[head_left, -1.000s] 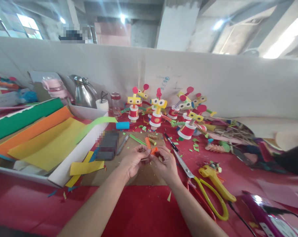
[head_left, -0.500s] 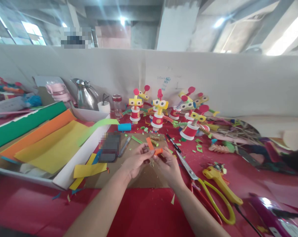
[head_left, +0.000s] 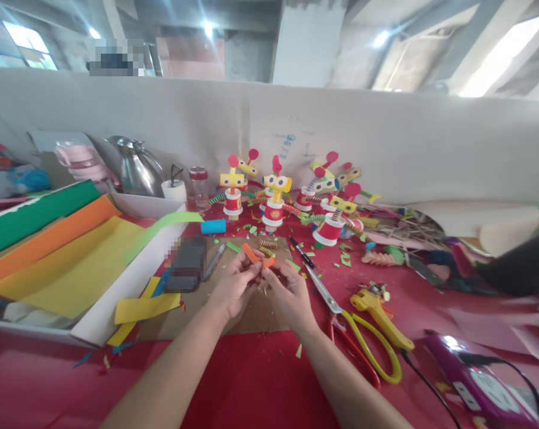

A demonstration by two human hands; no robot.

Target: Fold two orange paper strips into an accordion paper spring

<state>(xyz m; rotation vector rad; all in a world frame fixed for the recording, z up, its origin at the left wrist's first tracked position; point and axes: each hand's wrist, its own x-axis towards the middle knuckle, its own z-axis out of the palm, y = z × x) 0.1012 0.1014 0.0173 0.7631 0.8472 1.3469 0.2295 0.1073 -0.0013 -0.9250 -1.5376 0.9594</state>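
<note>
An orange paper strip (head_left: pixel 250 254) is pinched between my two hands above a brown cardboard sheet (head_left: pixel 251 319). My left hand (head_left: pixel 236 281) grips it from the left, thumb on top. On the other side my right hand (head_left: pixel 289 290) has thumb and fingers closed on the strip's folded right part. Just beyond my fingers lie small folded paper springs (head_left: pixel 267 244). A black pen (head_left: pixel 302 252) and large scissors (head_left: pixel 325 289) with red and yellow handles lie right of my hands. A grey pen (head_left: pixel 214 262) and a dark, blurred-out object (head_left: pixel 186 266) are to the left.
Several paper-cup figures (head_left: pixel 273 208) stand at the back, near a blue paper roll (head_left: pixel 213 226). At left is a white box (head_left: pixel 112 286) with coloured paper; yellow strips (head_left: pixel 146 308) lie beside it. A yellow glue gun (head_left: pixel 383 319) and purple device (head_left: pixel 479 381) lie right.
The view has turned slightly right, so the scene sits further left. My hands remain together on the orange strip, whose upright end now leans more to the left.
</note>
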